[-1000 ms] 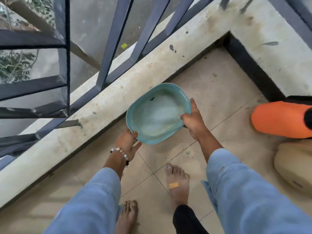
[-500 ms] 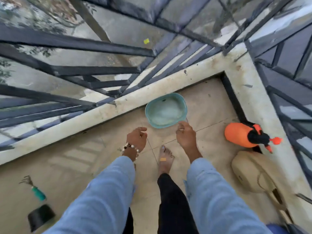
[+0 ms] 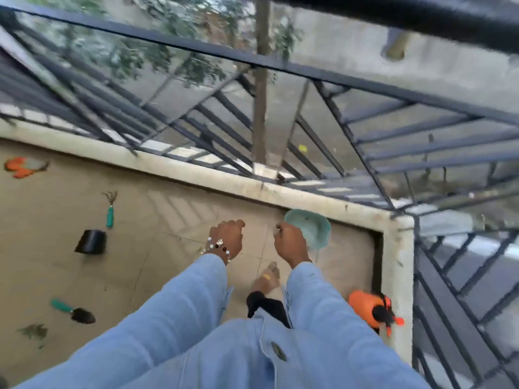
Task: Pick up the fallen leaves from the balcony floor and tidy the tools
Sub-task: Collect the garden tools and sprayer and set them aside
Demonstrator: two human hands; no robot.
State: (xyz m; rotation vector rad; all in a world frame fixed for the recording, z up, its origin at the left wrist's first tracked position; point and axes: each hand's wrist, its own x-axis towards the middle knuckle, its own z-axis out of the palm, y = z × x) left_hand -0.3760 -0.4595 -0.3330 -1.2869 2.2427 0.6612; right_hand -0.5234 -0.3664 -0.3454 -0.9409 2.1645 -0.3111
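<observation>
Both hands hang loosely curled, my left grip (image 3: 226,238) and right grip (image 3: 290,244) holding nothing. The basin (image 3: 311,227) sits at centre by the ledge. Rake (image 3: 110,211), trowel (image 3: 74,311) and a leaf (image 3: 33,331) at lower left remain on the floor (image 3: 168,234); tidying looks barely begun.

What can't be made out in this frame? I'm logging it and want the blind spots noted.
Head view only:
- Teal basin: near side hidden behind the right hand; motion blur hides its contents.
- Right hand: fingers curled away, so a grip is unclear.
- Orange sprayer: partly hidden by the right sleeve.
- Dark patch on the floor: too blurred to identify.
</observation>
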